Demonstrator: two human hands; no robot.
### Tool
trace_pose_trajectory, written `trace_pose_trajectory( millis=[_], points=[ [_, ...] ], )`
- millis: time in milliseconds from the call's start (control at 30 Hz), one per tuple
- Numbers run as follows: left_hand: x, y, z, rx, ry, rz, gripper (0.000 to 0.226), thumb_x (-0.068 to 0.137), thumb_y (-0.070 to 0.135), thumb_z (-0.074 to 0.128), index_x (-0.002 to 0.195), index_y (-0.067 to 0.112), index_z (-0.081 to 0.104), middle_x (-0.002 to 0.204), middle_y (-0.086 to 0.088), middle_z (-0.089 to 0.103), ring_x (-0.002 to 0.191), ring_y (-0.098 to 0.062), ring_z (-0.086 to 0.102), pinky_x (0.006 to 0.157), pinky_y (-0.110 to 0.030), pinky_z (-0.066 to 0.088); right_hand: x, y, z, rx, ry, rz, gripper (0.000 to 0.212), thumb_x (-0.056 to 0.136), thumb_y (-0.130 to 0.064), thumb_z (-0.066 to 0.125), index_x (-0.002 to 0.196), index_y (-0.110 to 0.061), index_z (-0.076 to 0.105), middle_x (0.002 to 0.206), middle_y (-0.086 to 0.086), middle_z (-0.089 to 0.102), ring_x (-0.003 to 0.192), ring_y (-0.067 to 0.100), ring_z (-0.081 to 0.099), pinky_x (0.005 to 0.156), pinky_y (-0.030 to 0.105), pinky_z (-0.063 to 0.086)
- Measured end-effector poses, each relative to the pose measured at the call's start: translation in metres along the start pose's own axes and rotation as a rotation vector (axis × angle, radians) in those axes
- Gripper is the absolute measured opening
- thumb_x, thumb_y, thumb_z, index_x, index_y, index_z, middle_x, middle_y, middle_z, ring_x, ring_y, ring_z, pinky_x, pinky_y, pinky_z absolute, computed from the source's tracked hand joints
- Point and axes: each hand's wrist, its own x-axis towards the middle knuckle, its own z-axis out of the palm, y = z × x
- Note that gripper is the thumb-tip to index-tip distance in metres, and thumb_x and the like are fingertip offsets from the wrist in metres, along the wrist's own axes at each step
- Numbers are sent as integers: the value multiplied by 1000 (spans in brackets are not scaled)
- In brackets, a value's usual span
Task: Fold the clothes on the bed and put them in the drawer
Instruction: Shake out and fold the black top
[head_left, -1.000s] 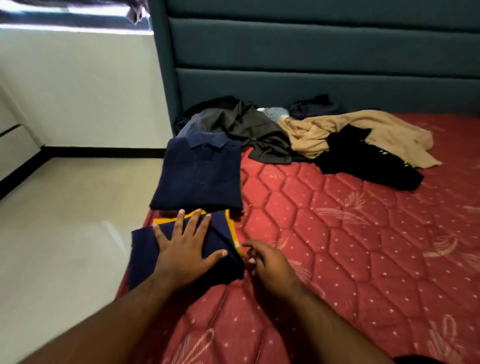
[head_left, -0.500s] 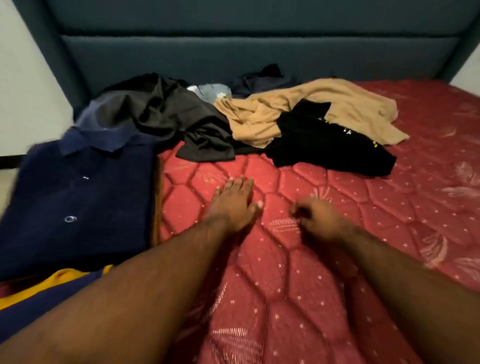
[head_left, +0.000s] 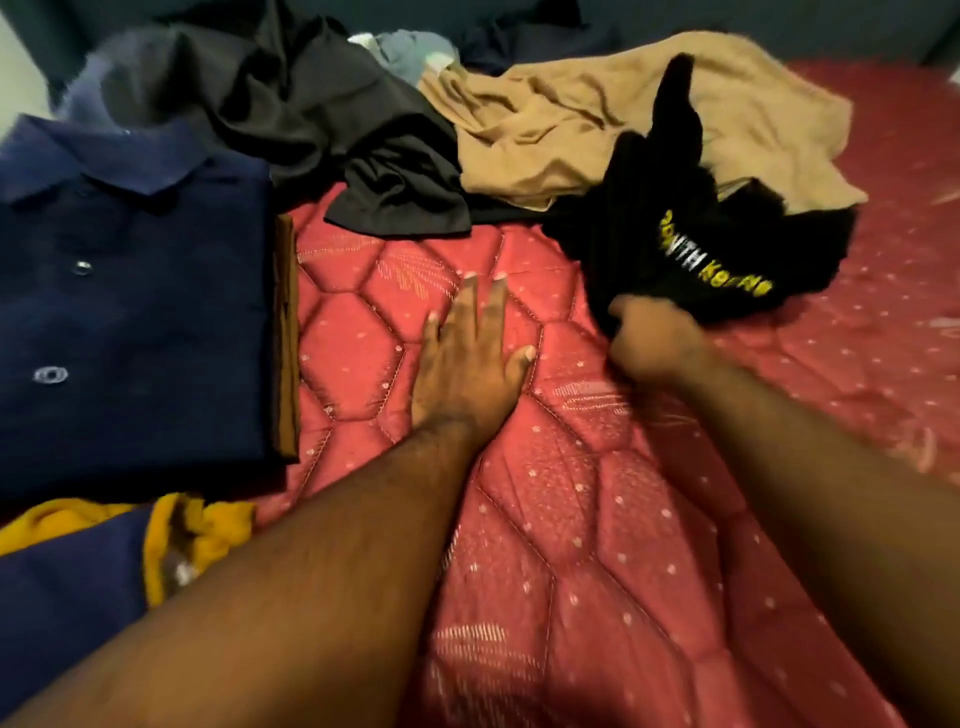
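The left hand (head_left: 467, 364) lies flat with straight fingers on the red mattress (head_left: 597, 519) at the centre of the frame. The right hand (head_left: 654, 338), right of centre, clenches the edge of the black garment (head_left: 675, 234) with yellow letters. The folded navy polo shirt (head_left: 130, 312) lies at the left. The unfolded clothes, a dark grey garment (head_left: 311, 114) and a beige one (head_left: 571, 119), lie along the top.

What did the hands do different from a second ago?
The left hand left the folded blue-and-yellow shirt and now lies flat on the red mattress. The right hand reached forward and grabbed the black shirt, bunching it toward the person. The folded navy polo and tan garment stayed put.
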Motion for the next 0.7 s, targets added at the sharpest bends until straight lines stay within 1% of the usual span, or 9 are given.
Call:
trace_pose_trajectory(
  millis=[67, 133, 267, 333, 433, 500, 567, 633, 700],
  points=[
    [-32, 9, -8, -21, -41, 7, 80, 98, 43, 43, 148, 45, -20, 163, -9, -10, 148, -30, 16, 120, -51, 9, -65, -18, 3, -93, -179, -58, 30, 84, -25, 54, 110, -14, 61, 119, 17, 63, 109, 35, 61, 86, 37, 50],
    [-78, 18, -27, 12, -132, 73, 80, 98, 33, 41, 143, 54, -22, 162, -9, 4, 147, -31, 19, 119, -51, 10, -143, -39, 6, -154, -302, -124, 33, 85, -28, 50, 112, -12, 62, 120, 16, 62, 110, 34, 61, 86, 37, 50],
    [-174, 13, -70, 132, -336, 195, 65, 91, 22, 47, 150, 38, 26, 136, -12, 47, 128, -32, 42, 109, -39, 26, -267, -76, 17, 22, -589, -222, 30, 86, -18, 48, 110, -9, 66, 111, 16, 66, 101, 32, 63, 76, 28, 50],
    [-218, 7, -93, 47, -368, 173, 53, 84, 19, 54, 136, 27, 46, 120, -11, 56, 112, -32, 51, 97, -38, 35, -304, -83, 18, 74, -726, -286, 21, 89, -14, 50, 99, -12, 68, 90, 8, 65, 84, 24, 60, 58, 20, 42],
    [-290, -2, -123, -111, -325, 97, 37, 74, 8, 58, 110, 16, 54, 103, -13, 62, 99, -36, 56, 83, -39, 38, -346, -86, 18, 20, -819, -363, 11, 90, -27, 61, 84, -19, 67, 67, -3, 57, 68, 15, 55, 57, 22, 42],
    [-338, -12, -138, -121, -327, 71, 33, 74, 9, 58, 107, 14, 55, 100, -13, 63, 94, -35, 58, 81, -39, 40, -357, -79, 16, 72, -602, -410, 18, 88, -30, 65, 74, -19, 65, 65, -4, 56, 66, 13, 55, 59, 25, 40],
    [-372, -23, -154, -93, -328, 73, 33, 82, 21, 58, 115, 17, 53, 107, -10, 62, 101, -32, 57, 88, -38, 43, -356, -70, 10, 244, -219, -439, 20, 86, -25, 68, 68, -21, 62, 70, -6, 57, 72, 13, 58, 65, 27, 42],
    [-397, -31, -174, 26, -358, 58, 38, 90, 33, 54, 126, 22, 49, 116, -6, 60, 109, -27, 57, 93, -36, 43, -356, -59, 6, 353, 30, -435, 2, 82, -22, 70, 82, -21, 68, 83, -6, 61, 83, 16, 62, 76, 33, 49],
    [-404, -34, -197, 194, -392, -16, 43, 93, 33, 49, 135, 27, 43, 124, -3, 60, 114, -25, 58, 91, -35, 45, -353, -51, 8, 299, 79, -426, 29, 80, -19, 72, 109, -21, 67, 108, 0, 57, 102, 19, 59, 88, 38, 49]
  ],
)
